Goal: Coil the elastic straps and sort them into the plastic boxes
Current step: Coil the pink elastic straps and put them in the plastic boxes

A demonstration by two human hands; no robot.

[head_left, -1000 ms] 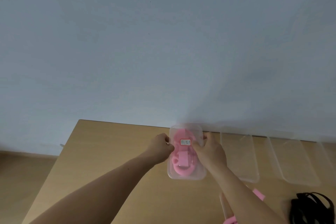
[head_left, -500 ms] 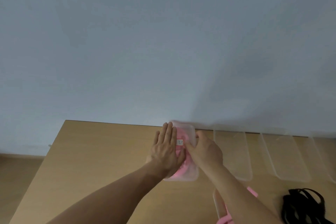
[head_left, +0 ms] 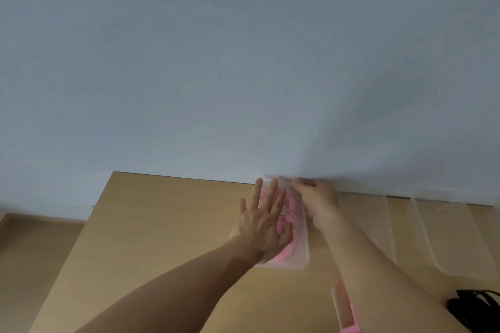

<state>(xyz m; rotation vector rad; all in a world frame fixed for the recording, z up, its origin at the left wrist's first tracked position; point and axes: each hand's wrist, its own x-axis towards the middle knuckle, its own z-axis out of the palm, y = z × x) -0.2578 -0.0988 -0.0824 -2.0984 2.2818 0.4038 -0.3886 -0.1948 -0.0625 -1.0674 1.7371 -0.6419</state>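
Note:
A clear plastic box (head_left: 299, 250) with a lid lies on the wooden table (head_left: 162, 224) near the wall. A coiled pink elastic strap (head_left: 294, 224) shows through it. My left hand (head_left: 261, 224) lies flat on the lid, fingers spread and pointing away from me. My right hand (head_left: 319, 200) is at the box's far right corner, fingers curled over the lid's edge. A bundle of black straps (head_left: 476, 308) lies at the bottom right. Below my right forearm, another clear box (head_left: 341, 308) holds something pink (head_left: 351, 329).
Two more clear boxes (head_left: 378, 224) (head_left: 454, 238) lie in a row to the right along the wall. The table's left edge runs diagonally at the left, with floor (head_left: 32, 246) beyond it. A plain pale wall fills the upper view.
My left hand went from gripping the box's left side to lying flat on the lid. My right hand slid from the box's right side to its far corner.

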